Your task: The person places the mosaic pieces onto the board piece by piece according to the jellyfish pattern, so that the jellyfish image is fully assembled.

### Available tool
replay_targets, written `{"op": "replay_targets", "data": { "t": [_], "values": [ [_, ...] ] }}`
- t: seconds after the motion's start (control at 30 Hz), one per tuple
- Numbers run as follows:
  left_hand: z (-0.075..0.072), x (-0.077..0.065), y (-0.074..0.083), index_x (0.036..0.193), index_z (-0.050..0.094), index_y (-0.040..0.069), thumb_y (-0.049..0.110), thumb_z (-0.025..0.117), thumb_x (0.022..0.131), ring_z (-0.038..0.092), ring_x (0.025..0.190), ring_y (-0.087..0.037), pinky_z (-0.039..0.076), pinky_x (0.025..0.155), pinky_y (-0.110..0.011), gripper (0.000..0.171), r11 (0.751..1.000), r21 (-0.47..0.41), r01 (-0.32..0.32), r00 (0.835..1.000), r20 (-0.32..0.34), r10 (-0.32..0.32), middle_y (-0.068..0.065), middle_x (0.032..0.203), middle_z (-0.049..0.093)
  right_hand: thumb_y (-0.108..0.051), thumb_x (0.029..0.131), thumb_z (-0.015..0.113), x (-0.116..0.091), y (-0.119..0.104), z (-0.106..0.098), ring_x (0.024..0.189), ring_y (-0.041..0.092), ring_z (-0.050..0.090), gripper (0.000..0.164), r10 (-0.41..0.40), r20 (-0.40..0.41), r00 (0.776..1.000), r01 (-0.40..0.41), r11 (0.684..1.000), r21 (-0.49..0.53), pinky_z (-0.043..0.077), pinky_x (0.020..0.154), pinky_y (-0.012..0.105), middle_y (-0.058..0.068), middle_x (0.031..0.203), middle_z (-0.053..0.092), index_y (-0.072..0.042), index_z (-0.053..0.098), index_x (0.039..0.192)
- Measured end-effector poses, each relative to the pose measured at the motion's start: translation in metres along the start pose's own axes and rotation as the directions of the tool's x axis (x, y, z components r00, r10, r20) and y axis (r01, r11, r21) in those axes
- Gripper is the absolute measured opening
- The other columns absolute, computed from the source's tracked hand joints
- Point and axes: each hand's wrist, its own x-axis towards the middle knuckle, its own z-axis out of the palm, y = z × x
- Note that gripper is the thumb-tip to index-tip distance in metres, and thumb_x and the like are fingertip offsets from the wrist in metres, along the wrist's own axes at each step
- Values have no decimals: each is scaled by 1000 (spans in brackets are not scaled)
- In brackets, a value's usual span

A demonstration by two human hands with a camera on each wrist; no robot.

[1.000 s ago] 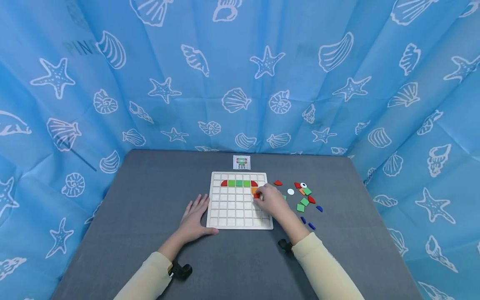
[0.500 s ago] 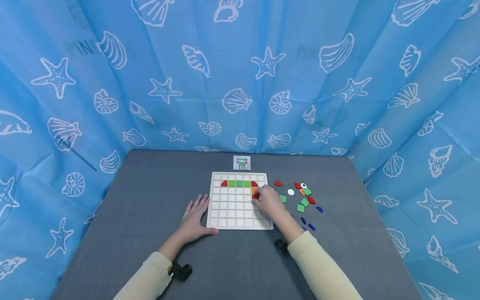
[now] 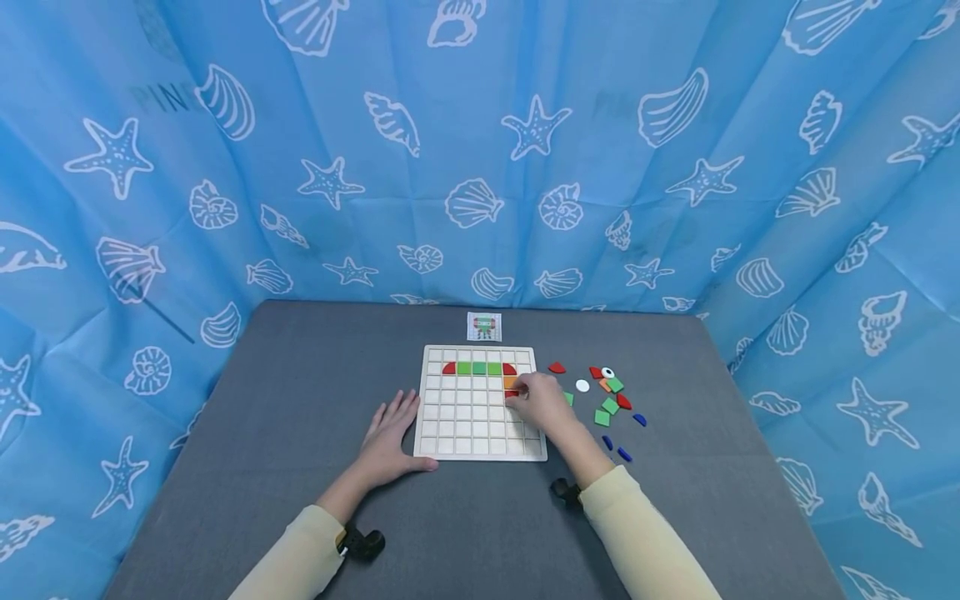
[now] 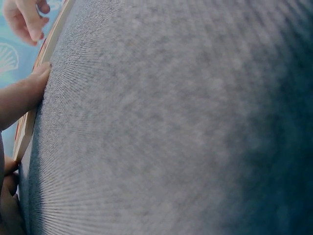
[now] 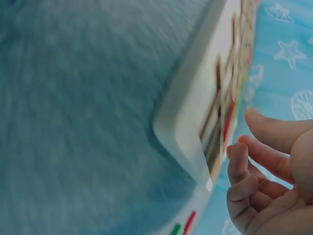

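My left hand (image 3: 386,446) lies spread at the left side of a white grid board (image 3: 465,425). Its thumb touches the board's edge in the left wrist view. Over the board's right part, my right hand (image 3: 542,406) has its thumb and index finger around a red tile (image 3: 511,394), mostly covered by the fingers. Directly above that tile sits an orange tile (image 3: 509,382). Along the upper row, green square tiles (image 3: 478,368) stand between a red rounded tile (image 3: 449,368) and another red rounded tile (image 3: 509,368). The right wrist view shows the fingertips close over the board's surface.
Loose pieces lie right of the board: a white disc (image 3: 582,386), green squares (image 3: 602,417), red rounded tiles (image 3: 557,367), blue pieces (image 3: 625,454) and a black-and-white ring (image 3: 608,373). A small pattern card (image 3: 484,327) lies behind the board on the grey table (image 3: 315,358).
The right hand has shifted slightly left and the red tile has settled below the orange one. My left hand stays in place.
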Motion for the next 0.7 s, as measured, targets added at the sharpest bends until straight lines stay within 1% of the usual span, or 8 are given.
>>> {"op": "replay_targets", "data": {
  "t": [0.07, 0.17, 0.27, 0.33, 0.4, 0.5, 0.6, 0.7],
  "values": [
    [1, 0, 0, 162, 18, 11, 74, 77, 69, 2, 158, -29, 2, 125, -56, 127, 1000, -1, 1, 1000, -3, -1, -7, 170, 13, -17, 88, 79, -2, 4, -7, 88, 22, 64, 22, 6, -12, 1000, -5, 1000, 12, 56, 78, 41, 8, 99, 72, -5, 75, 107],
    [1, 1, 1, 162, 19, 11, 74, 78, 69, 2, 158, -29, 2, 125, -57, 127, 1000, -5, -2, 1000, -9, 1, -8, 170, 14, -15, 90, 77, -7, 14, -20, 90, 24, 67, 23, 3, -39, 999, -3, 1000, 15, 57, 77, 42, 11, 104, 73, -4, 74, 110],
    [2, 1, 0, 162, 18, 11, 73, 78, 69, 2, 158, -29, 2, 125, -57, 127, 1000, -11, -3, 1000, -10, 3, -8, 170, 14, -13, 89, 78, -14, 26, -30, 89, 24, 67, 27, 18, -53, 998, -18, 1000, 2, 57, 76, 42, 12, 106, 72, -4, 74, 114],
    [2, 1, -1, 163, 18, 11, 73, 78, 69, 1, 158, -29, 2, 125, -57, 128, 1000, -6, -1, 1000, -9, 1, -8, 170, 13, -13, 88, 79, -18, 34, -35, 89, 24, 66, 28, 41, -50, 998, -42, 999, -3, 57, 74, 42, 12, 107, 70, -5, 74, 115],
    [2, 0, -1, 163, 17, 12, 73, 78, 69, 1, 158, -29, 2, 125, -56, 128, 1000, -6, 3, 1000, -8, -3, -8, 170, 13, -13, 87, 80, -21, 41, -37, 88, 24, 64, 29, 67, -43, 997, -68, 998, -17, 56, 74, 42, 13, 108, 68, -6, 74, 115],
    [3, 0, -2, 163, 17, 12, 73, 78, 68, 1, 158, -28, 2, 125, -56, 128, 1000, -4, 5, 1000, -10, -5, -7, 170, 13, -11, 86, 81, -24, 52, -38, 90, 26, 64, 30, 81, -38, 996, -82, 996, -30, 56, 76, 43, 15, 112, 67, -6, 74, 115],
    [3, 0, -2, 163, 17, 12, 74, 78, 68, 0, 158, -29, 2, 125, -56, 128, 1000, -7, 1, 1000, -11, -2, -7, 170, 13, -9, 84, 81, -26, 61, -37, 90, 27, 65, 31, 75, -42, 996, -77, 996, -38, 56, 77, 44, 17, 114, 66, -5, 74, 115],
    [3, 0, -2, 163, 16, 12, 74, 77, 69, 0, 158, -28, 1, 125, -56, 128, 1000, -8, -2, 1000, -9, 2, -7, 170, 12, -7, 84, 81, -26, 66, -36, 86, 25, 64, 33, 64, -32, 997, -65, 997, -40, 55, 75, 42, 17, 111, 67, -3, 73, 115]
  ]
}}
